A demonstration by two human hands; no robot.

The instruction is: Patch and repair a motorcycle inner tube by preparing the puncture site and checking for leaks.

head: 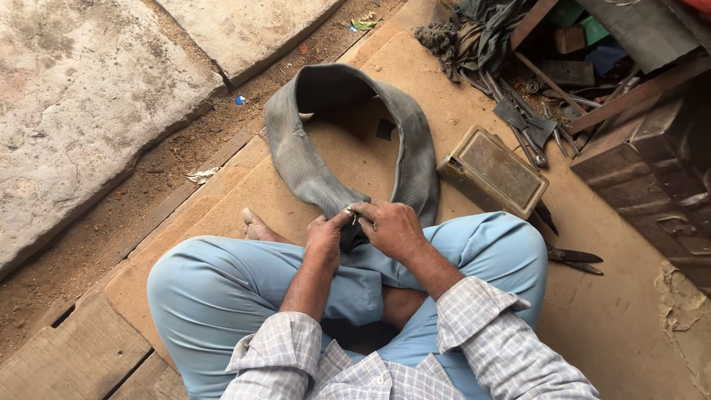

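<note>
Nearest to us are our own checked shirt cuffs and the light blue trousers of our crossed legs, filling the six o'clock half of the view. We sit on a brown board floor.

The grey inner tube is the largest loose thing: it loops flat from our lap out towards twelve o'clock and back, with its near bend gathered between our hands. Our left hand is closed around that bend from the nine o'clock side, thumb pressed against the rubber. Our right hand lies over it from three o'clock, fingers curled, pinching what looks like a small metal valve stem; it is too small for us to be sure.

At two o'clock lies a flat olive tin box, touching the tube's outer edge or just beside it. Beyond it, a heap of spanners and pliers. At three o'clock, by our right knee, a pair of dark shears.

We judge the main risk is the folded rubber slipping from our left hand, because the loop's free weight pulls away from us. The pinched metal piece could nick the tube or drop into our lap. The shears near our knee could snag a sleeve.
</note>
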